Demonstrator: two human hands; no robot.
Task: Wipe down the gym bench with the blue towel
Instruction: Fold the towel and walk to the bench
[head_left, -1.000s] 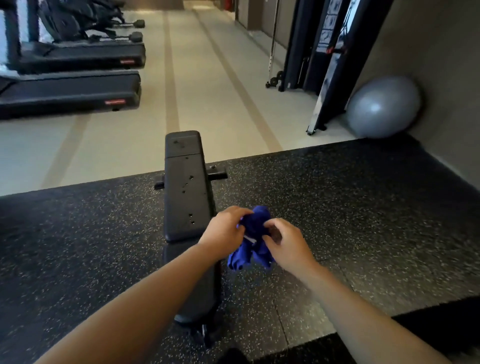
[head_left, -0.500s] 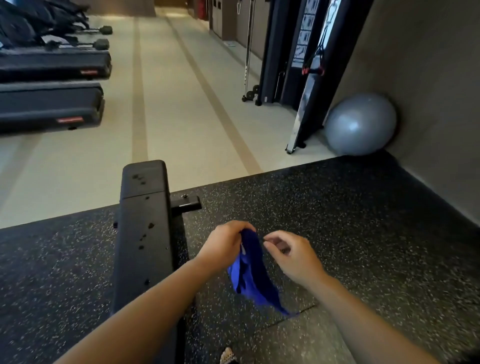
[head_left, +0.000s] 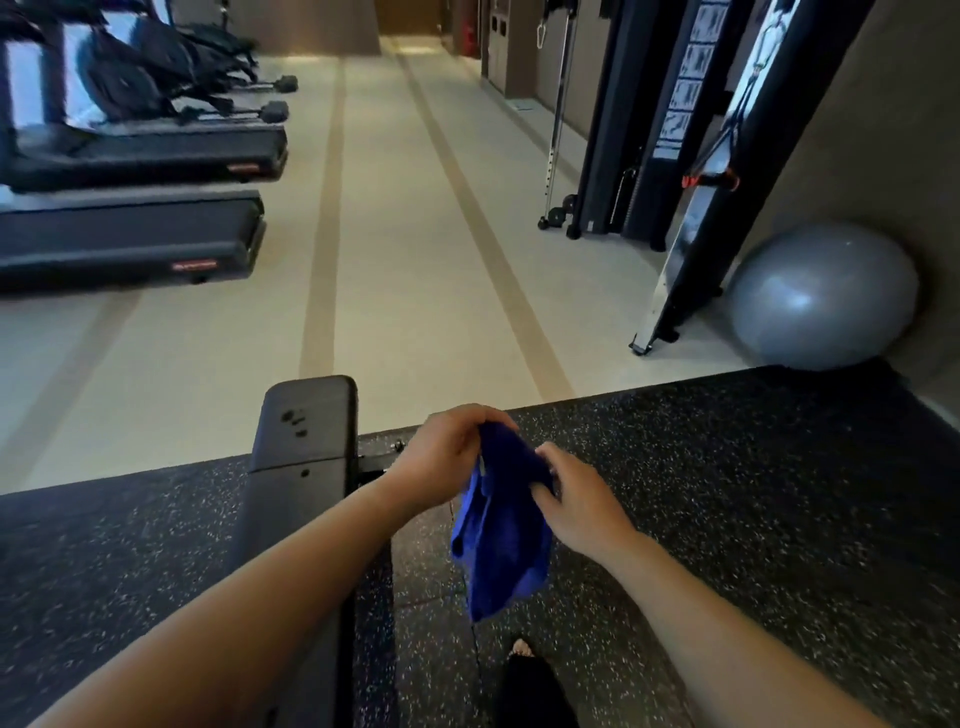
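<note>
Blue towel (head_left: 501, 525) hangs in mid-air, pinched at its top by the left hand (head_left: 447, 457) and gripped on its near side by the right hand (head_left: 579, 506), both closed on the cloth. It droops loose below the knuckles, clear of everything, above the speckled rubber floor (head_left: 727, 493). By the look of it, this is the readying step: the cloth is being shaken out or folded, and no wiping has begun. The bench (head_left: 304, 441), a black padded surface with a few dark spots near its far end, lies just left of the left hand, running away from the person. The next move probably calls for bunching the towel into one palm, swinging it left and pressing it flat on the padding. Past the hands, pale flooring stretches off; treadmills (head_left: 130, 234) sit far to the left, a grey exercise ball (head_left: 821, 296) and a cable machine (head_left: 623, 130) far to the right.
</note>
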